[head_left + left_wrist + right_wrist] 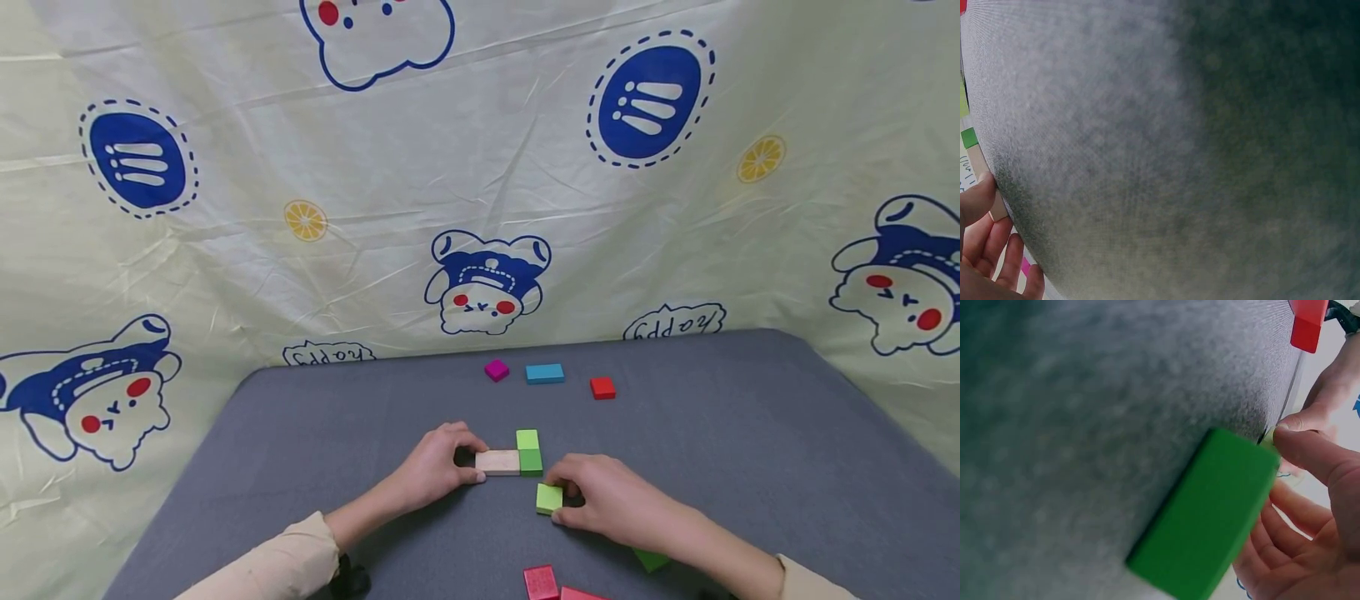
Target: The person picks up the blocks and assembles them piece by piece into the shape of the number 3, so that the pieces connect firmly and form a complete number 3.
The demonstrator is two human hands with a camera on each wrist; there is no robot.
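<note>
My left hand [437,460] pinches the left end of a pale wooden block [498,462], which lies flat on the grey table. The block's right end meets a green block [530,463], and a light green block [527,439] sits directly behind that one. Between thumb and fingers, my right hand [611,493] holds another light green block [549,498], a little in front and to the right of the green block. In the left wrist view, the wooden block [978,162] shows at the left edge. The right wrist view mostly hides the held block behind the fingers.
Under my right forearm lies a green rectangular block [1207,515]. Two red blocks, a small one [541,582] and a longer one [581,594], are near the front. Farther back are a magenta block [497,370], a blue block [544,373] and a red block [603,388].
</note>
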